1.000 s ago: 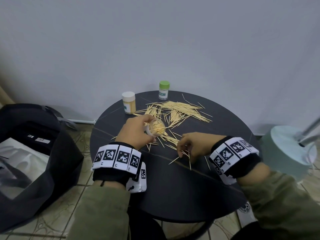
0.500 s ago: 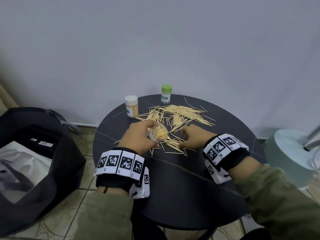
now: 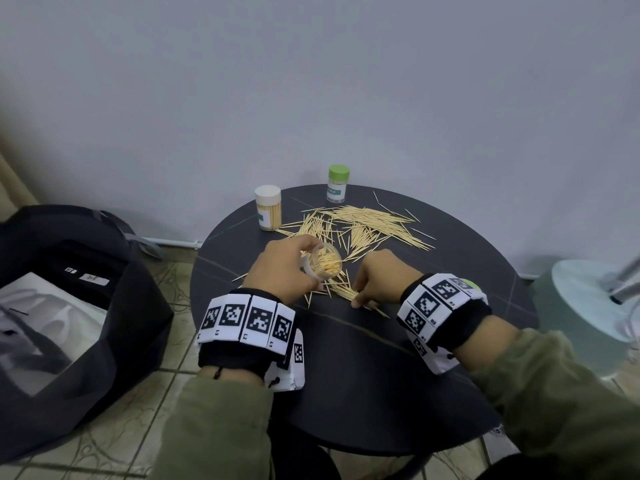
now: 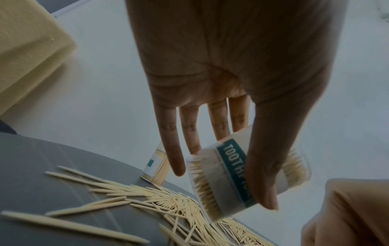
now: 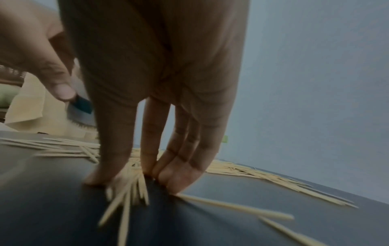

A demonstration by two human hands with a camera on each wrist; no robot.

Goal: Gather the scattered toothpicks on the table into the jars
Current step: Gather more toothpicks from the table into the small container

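left hand (image 3: 281, 268) grips tilted open jar (image 3: 323, 261), part-full | right hand (image 3: 382, 275) fingertips pinch pale toothpicks (image 3: 346, 292) on table (image 3: 363, 358)

Dim, soft light; perhaps motion-blurred

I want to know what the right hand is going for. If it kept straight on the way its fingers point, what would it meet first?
The right hand points down; its fingertips already touch the toothpicks lying on the table, apparently pinching a small bunch.
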